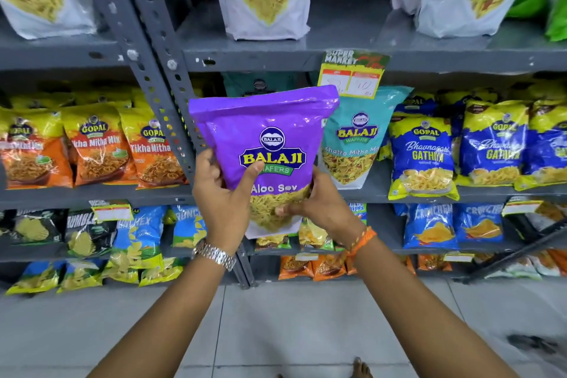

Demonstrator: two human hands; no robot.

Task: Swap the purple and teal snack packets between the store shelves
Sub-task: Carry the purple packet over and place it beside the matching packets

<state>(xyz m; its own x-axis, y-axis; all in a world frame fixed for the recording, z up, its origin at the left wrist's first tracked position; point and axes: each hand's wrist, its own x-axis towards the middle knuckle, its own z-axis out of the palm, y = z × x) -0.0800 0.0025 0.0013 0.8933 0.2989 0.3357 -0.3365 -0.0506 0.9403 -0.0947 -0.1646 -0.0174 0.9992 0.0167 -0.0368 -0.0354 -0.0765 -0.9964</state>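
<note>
Purple Balaji Aloo Sev packet [267,144] is off the shelf, upright in front of it, clamped in the grip of both left hand [222,193] and right hand [319,204]; teal Balaji packet [357,138] sits on middle shelf [429,193], so neither is swapped yet.

Grey slotted-steel shelves [276,55] crammed with bright snack bags fill the view, their perforated upright [159,77] leaning across; pale floor tiles [291,322] lie below.

Glossy plastic purple packet [270,144], matt grey perforated metal shelf upright [147,49], shiny metal watch [216,255]
</note>
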